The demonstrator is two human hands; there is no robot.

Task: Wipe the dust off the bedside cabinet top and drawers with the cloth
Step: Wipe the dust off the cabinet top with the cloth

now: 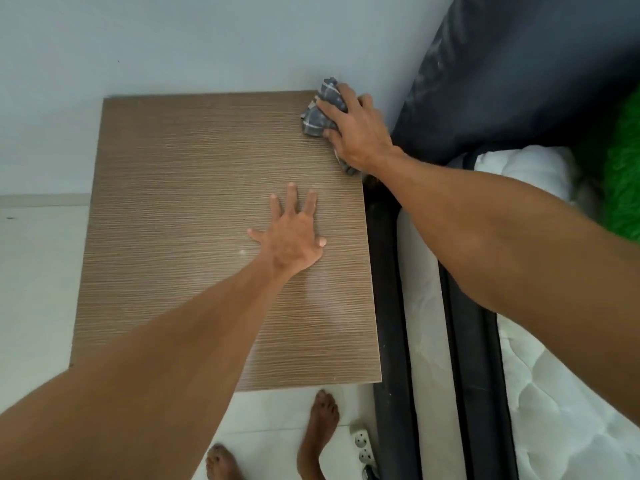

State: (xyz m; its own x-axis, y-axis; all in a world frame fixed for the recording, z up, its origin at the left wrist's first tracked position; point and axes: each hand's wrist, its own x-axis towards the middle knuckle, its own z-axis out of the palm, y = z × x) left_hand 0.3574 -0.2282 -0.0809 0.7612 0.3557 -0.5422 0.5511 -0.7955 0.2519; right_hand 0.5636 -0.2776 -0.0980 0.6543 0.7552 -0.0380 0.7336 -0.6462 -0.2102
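I look straight down on the brown wood-grain top of the bedside cabinet. At its far right corner my right hand presses a crumpled grey cloth with pale stripes onto the surface, fingers closed around it. My left hand lies flat on the top, right of the middle, fingers spread, holding nothing. A faint pale smear shows on the wood near the right edge, below my left hand. The drawers are hidden beneath the top.
A pale wall runs behind the cabinet. On the right stand a dark headboard, a black bed frame and a white mattress. My bare feet and a white power strip are on the white floor.
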